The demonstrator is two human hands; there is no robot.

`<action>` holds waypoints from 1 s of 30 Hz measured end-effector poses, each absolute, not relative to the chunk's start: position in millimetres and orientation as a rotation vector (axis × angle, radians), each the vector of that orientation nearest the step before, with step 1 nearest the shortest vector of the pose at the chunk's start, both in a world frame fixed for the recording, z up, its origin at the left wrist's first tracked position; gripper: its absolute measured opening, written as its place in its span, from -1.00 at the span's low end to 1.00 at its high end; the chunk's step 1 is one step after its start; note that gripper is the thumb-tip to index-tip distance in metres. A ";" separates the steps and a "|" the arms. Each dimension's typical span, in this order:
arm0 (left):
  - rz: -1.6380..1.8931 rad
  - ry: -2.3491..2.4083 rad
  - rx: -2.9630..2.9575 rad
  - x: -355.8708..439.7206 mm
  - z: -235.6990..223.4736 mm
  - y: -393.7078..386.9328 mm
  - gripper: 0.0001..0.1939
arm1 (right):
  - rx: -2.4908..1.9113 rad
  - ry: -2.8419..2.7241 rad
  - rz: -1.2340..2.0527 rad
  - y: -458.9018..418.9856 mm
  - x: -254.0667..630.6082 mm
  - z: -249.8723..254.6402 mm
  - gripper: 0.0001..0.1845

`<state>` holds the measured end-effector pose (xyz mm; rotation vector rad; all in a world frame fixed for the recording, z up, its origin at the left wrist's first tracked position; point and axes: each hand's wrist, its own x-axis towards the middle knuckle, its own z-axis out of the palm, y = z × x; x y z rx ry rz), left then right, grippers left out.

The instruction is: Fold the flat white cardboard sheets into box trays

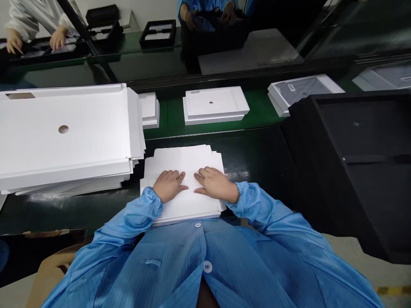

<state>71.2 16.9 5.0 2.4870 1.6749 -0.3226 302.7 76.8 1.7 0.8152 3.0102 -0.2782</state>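
A white cardboard box blank (189, 162) lies in front of me against my blue coat, its notched flaps along the far edge and its near edge folded up. On its left half rests my left hand (169, 185), palm down, thumb apart from the fingers. Opposite it, my right hand (214, 184) lies on the right half in the same way, its fingertips turned inward. Both hands are open and touch the cardboard, with nothing held in them. What lies under the palms is hidden.
To the left stands a tall stack of white cardboard trays (93, 111). Beyond, white boxes (215, 102) and a box with a grey panel (305, 90) sit on the green conveyor (171, 113). Large black trays (362, 128) rise at right. Co-workers' hands (58, 38) show across the line.
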 end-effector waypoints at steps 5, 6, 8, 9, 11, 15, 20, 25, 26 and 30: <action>-0.369 1.590 2.478 67.3 2.7 21.1 -0.44 | 0.789 2.974 -0.331 84.1 302.5 -4.5 -0.43; -0.378 1.574 2.479 66.3 3.0 22.2 -0.45 | 0.792 2.973 -0.349 87.3 302.9 -5.3 -0.46; -0.391 1.561 2.480 65.0 3.2 23.6 -0.47 | 0.795 2.984 -0.363 92.7 302.4 -6.5 -0.49; -0.393 1.564 2.478 64.8 3.0 23.6 -0.47 | 0.790 2.991 -0.356 94.4 301.4 -6.9 -0.48; -0.382 1.581 2.475 64.5 1.6 22.2 -0.46 | 0.773 2.995 -0.326 96.0 298.4 -7.8 -0.48; -0.260 1.599 2.477 61.6 -3.5 16.7 -0.46 | 0.746 2.988 -0.272 94.6 292.6 -11.7 -0.59; 0.039 1.604 2.506 57.4 -9.3 14.8 -0.62 | 0.641 3.098 -0.204 92.3 292.6 -19.9 -0.63; 0.089 1.525 2.573 65.7 -11.7 17.1 -0.75 | 0.620 3.106 -0.203 92.3 292.3 -17.4 -0.60; 0.067 1.518 2.589 68.0 -12.0 17.0 -0.75 | 0.607 3.101 -0.204 93.0 291.6 -16.3 -0.58; 0.054 1.543 2.634 73.4 -12.4 14.4 -0.74 | 0.564 3.109 -0.211 96.3 288.3 -15.9 -0.63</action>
